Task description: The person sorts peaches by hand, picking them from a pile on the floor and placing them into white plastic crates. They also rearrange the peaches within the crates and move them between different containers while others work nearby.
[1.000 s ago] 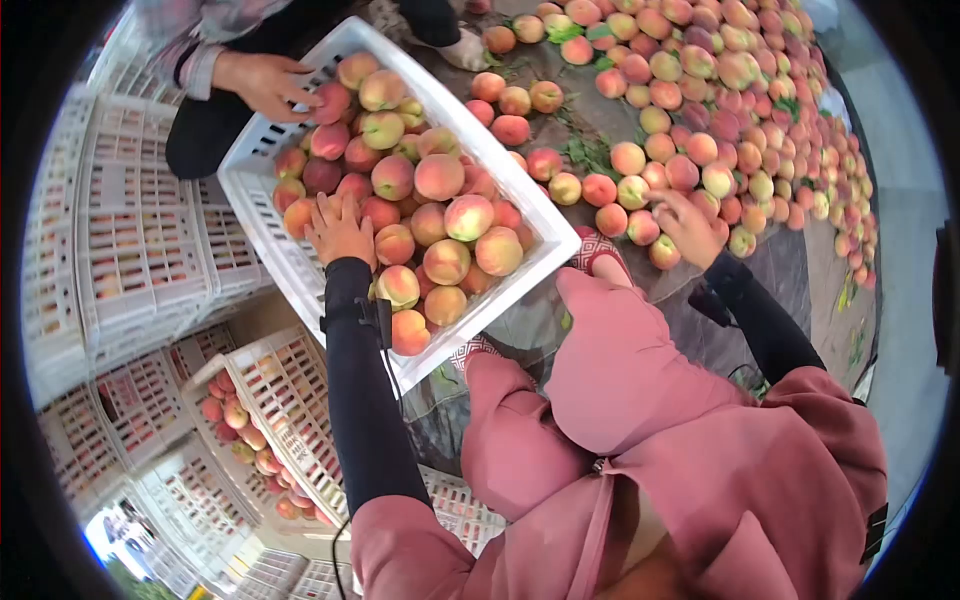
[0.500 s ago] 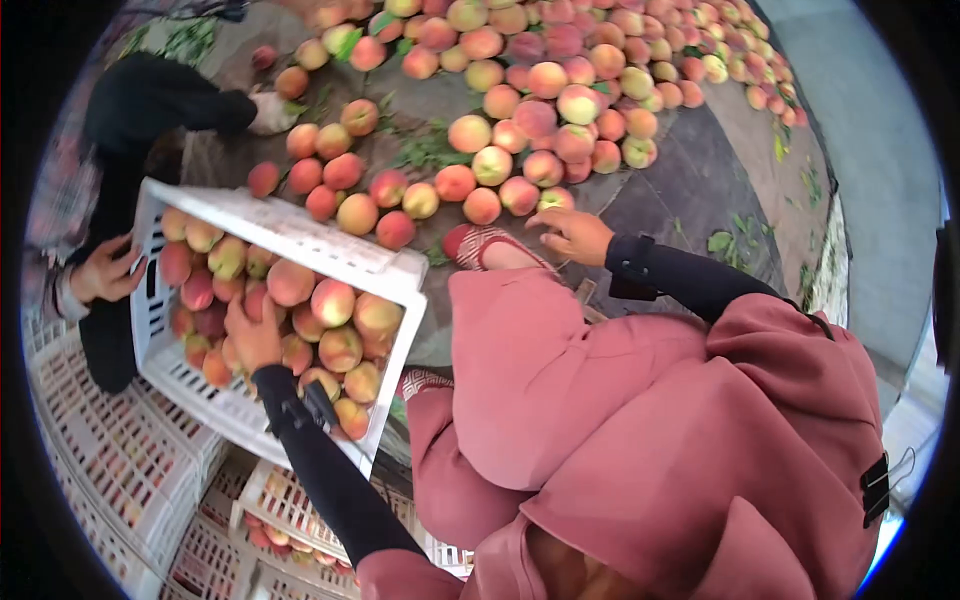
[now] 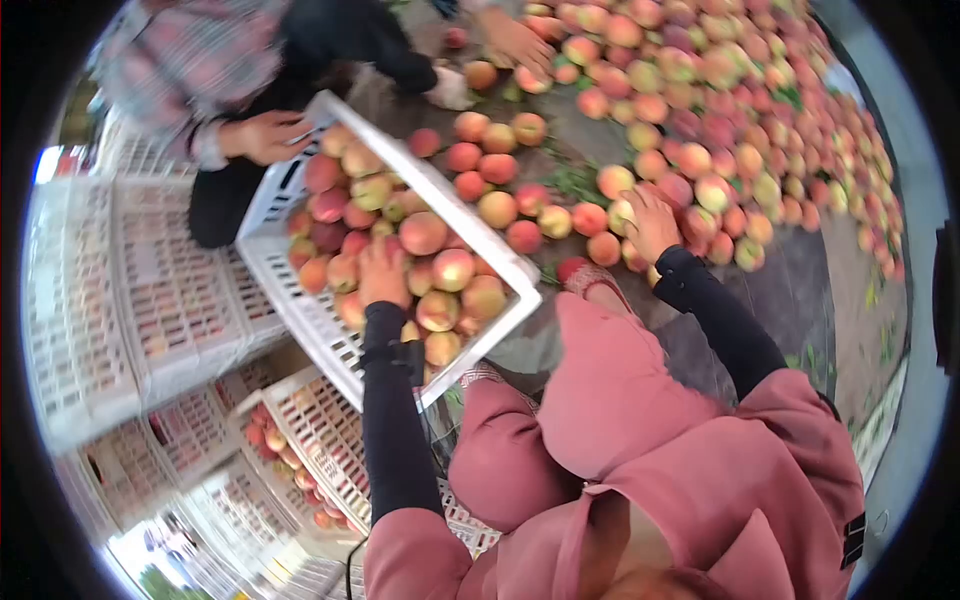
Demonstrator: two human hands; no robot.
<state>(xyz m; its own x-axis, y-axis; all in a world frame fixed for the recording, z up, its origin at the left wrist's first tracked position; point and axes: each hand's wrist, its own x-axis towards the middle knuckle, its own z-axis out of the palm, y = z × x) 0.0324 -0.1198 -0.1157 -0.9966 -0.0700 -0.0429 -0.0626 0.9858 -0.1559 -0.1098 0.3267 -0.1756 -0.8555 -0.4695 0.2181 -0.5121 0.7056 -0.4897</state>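
My left hand [image 3: 383,275] lies on the peaches [image 3: 437,310] inside a white plastic crate [image 3: 490,235], its fingers spread over the fruit. The crate is tilted and well filled with red and yellow peaches. To the right, my right hand [image 3: 653,222] reaches down at the near edge of a large peach pile [image 3: 720,150]. Its fingers are stretched out and touch peaches, with one yellowish peach [image 3: 620,215] right beside the thumb side. Both forearms wear black sleeves. The undersides of both hands are hidden.
Another person's hand [image 3: 268,137] rests at the crate's far left end; their other hand [image 3: 517,45] touches peaches at the top. Stacked white crates [image 3: 180,290] stand on the left, and a lower crate [image 3: 320,420] holds peaches. Green leaves [image 3: 572,183] lie on the dark ground sheet.
The view has shifted, so the crate appears further right. My right hand has moved from beside my knee onto the peach pile. My left hand stays in the crate.
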